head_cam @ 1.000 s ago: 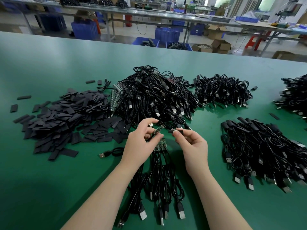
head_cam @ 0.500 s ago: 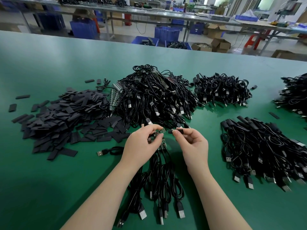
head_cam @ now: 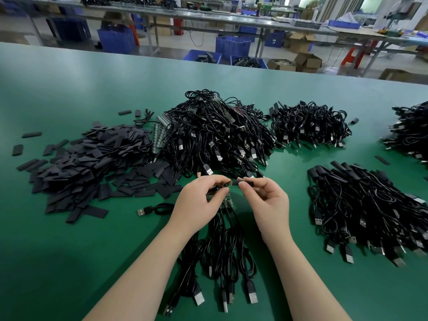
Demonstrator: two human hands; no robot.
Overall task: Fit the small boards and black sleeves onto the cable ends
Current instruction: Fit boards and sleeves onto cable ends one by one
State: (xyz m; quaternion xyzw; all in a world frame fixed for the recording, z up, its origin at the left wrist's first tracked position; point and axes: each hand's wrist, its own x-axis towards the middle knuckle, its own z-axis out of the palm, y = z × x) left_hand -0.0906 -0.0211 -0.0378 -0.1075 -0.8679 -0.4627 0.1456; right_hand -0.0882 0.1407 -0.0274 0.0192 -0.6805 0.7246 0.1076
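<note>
The black sleeve (head_cam: pixel 236 182) pinched in the right hand (head_cam: pixel 266 200) has closed in and now meets the small board (head_cam: pixel 225 184) the left hand (head_cam: pixel 200 202) holds: sliding-on begins

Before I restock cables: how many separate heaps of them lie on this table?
5: big middle heap, smaller one behind-right, sleeved heap right, one at right edge, a bunch under the hands.

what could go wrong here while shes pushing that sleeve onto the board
The left hand pinches a small board while the right hand brings a black sleeve to its tip; a skewed push might snag the sleeve. The cables hanging beneath could tug the board loose.
</note>
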